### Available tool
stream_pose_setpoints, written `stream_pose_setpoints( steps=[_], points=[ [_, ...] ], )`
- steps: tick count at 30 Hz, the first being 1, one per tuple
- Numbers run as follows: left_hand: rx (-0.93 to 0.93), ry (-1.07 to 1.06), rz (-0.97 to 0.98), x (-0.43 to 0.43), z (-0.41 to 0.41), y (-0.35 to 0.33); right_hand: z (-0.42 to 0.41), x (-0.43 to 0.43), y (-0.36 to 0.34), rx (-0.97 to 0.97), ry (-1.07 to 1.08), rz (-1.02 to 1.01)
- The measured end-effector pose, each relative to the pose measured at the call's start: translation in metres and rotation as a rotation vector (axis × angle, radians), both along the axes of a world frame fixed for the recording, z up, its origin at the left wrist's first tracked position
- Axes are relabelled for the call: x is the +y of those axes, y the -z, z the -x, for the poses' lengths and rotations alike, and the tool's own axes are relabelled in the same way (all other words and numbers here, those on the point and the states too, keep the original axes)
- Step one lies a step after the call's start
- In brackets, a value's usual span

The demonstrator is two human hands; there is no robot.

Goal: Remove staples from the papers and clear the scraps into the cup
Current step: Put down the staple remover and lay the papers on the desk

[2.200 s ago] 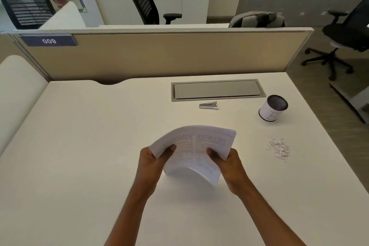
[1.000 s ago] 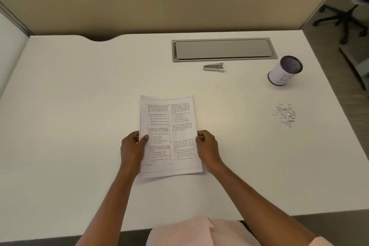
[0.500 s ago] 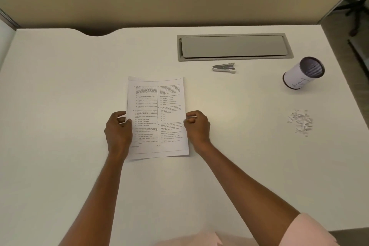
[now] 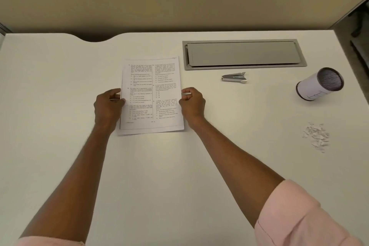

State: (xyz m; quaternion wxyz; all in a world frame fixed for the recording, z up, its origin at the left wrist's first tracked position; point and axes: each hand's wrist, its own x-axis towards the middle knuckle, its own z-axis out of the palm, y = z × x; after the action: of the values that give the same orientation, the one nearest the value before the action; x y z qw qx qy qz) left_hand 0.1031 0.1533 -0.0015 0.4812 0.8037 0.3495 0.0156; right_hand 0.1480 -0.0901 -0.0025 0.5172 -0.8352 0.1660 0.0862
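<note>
Left hand [image 4: 108, 104] and right hand [image 4: 192, 102] each pinch a side edge of the papers [image 4: 151, 94], flat on the desk [image 4: 60, 86]; thin, floppy sheets, best held near the stapled corner, staple unseen

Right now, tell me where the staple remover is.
In the head view, the staple remover lies on the desk just below the grey cable hatch, between the papers and the cup.
</note>
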Motion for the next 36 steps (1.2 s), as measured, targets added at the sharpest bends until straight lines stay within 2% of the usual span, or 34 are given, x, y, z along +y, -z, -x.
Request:
stream_pose_setpoints(
  steps=[8,19,29,36],
  points=[
    [-0.020,-0.002,0.008,0.012,-0.042,0.000,-0.045,0.014,0.006,-0.054,0.006,0.040],
    [-0.021,0.057,-0.093,0.017,-0.063,-0.004,-0.066,0.020,0.009,-0.066,-0.022,0.012],
    [0.039,0.117,-0.216,0.010,-0.048,-0.008,-0.048,-0.004,0.004,-0.055,-0.080,-0.029],
    [-0.063,0.205,-0.389,-0.049,-0.006,-0.018,0.006,-0.049,-0.005,-0.167,-0.195,0.041]
  ],
)
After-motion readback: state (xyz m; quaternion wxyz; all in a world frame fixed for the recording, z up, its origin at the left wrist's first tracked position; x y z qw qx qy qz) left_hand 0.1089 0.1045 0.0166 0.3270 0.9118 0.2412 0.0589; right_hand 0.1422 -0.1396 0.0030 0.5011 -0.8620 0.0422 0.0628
